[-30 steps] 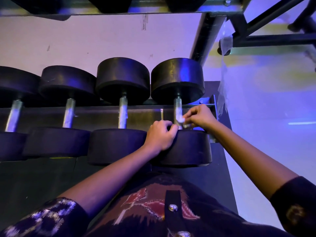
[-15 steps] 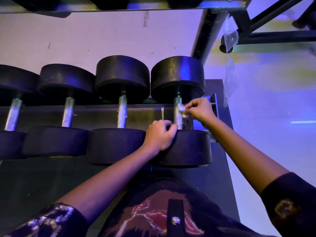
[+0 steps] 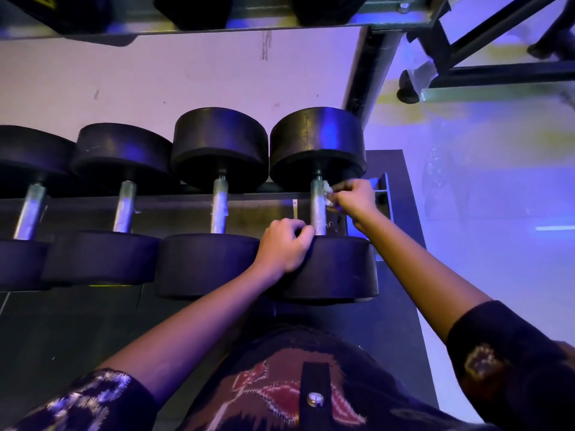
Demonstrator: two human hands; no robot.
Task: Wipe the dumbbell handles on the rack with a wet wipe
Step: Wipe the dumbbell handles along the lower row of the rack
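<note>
Dumbbell handles [image 3: 318, 206]: 4 on rack, 1 w/ wet wipe [image 3: 326, 189]

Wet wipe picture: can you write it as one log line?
right hand: wet wipe on rightmost handle | left hand: gripping near weight head

- Overall level: dim, with a strong blue-violet colour cast.
- Source: the light looks to come from the right; the floor [image 3: 497, 197] there is brightest and slightly washed out.
- Glare: blue sheen on the dumbbell heads [image 3: 317, 141] and pale highlights on the metal handles [image 3: 319, 206].
- Shadows: lower left rack panel [image 3: 62, 331] nearly black, detail lost.
- Distortion: wide-angle bending of straight lines toward the edges.
- Focus: centre sharp; bottom-edge clothing [image 3: 295, 393] soft.
</note>
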